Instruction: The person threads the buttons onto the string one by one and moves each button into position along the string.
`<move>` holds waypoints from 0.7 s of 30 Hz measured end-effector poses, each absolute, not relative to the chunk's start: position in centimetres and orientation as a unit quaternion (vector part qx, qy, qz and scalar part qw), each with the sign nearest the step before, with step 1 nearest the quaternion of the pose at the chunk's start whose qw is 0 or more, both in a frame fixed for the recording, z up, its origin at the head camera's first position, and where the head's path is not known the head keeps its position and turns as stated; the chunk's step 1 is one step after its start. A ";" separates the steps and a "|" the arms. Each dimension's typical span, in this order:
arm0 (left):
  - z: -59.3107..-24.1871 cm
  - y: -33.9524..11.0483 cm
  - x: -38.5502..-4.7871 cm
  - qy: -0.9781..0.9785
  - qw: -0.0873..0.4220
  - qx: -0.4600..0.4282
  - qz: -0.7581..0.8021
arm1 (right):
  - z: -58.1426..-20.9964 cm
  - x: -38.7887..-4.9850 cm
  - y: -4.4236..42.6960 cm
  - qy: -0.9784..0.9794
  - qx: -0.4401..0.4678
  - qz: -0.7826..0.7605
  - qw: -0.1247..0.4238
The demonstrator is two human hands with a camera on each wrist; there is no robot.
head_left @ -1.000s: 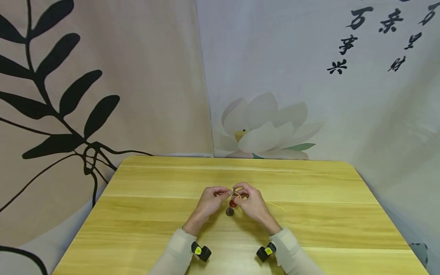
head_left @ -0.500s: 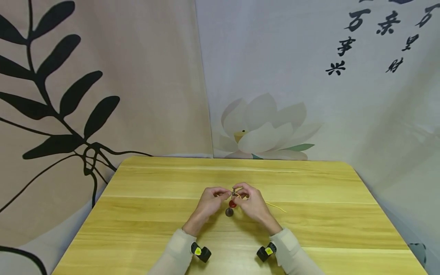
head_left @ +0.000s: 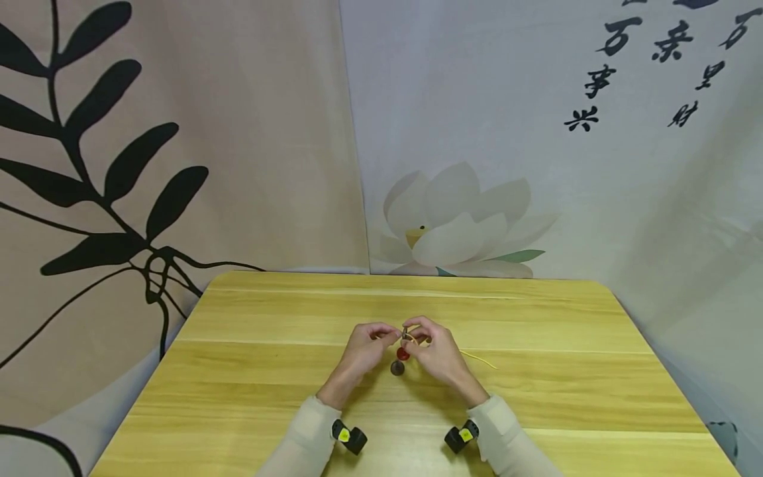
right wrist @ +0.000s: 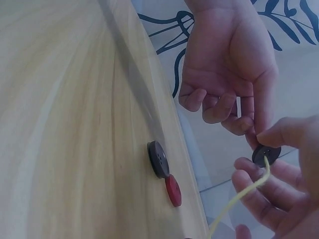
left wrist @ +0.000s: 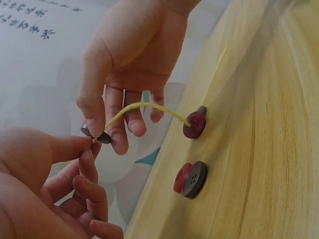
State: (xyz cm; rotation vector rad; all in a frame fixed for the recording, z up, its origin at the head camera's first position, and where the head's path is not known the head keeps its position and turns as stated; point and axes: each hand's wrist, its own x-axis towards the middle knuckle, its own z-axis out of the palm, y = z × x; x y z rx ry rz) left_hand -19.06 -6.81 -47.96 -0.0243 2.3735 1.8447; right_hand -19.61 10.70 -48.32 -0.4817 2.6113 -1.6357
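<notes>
My right hand (head_left: 440,352) pinches a dark button (right wrist: 265,155) edge-on between thumb and fingertips. A yellow cord (left wrist: 144,104) passes through that button. On its other side, the thumb and index finger of my left hand (head_left: 367,346) pinch the short end of the cord, close against the button. From the held button the cord arcs to a dark red button (left wrist: 194,124) threaded on it by the table, with another dark piece just behind. A loose red button (head_left: 403,354) and a dark brown four-hole button (head_left: 397,368) lie together between my wrists.
The wooden table (head_left: 268,404) spreads beneath both hands. The cord's long tail trails over the tabletop to the right of my right hand. Printed cloth (head_left: 286,132) hangs behind the table's far edge. Each wrist wears a small black camera (head_left: 349,437).
Both hands keep nearly the same place, pinching at the button and cord. The buttons on the table have not moved. Only the head view has shifted slightly.
</notes>
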 end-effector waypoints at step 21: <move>-47.6 -6.5 -19.0 0.778 0.061 -0.022 0.625 | -48.5 -19.6 10.8 0.835 -0.166 -0.525 0.013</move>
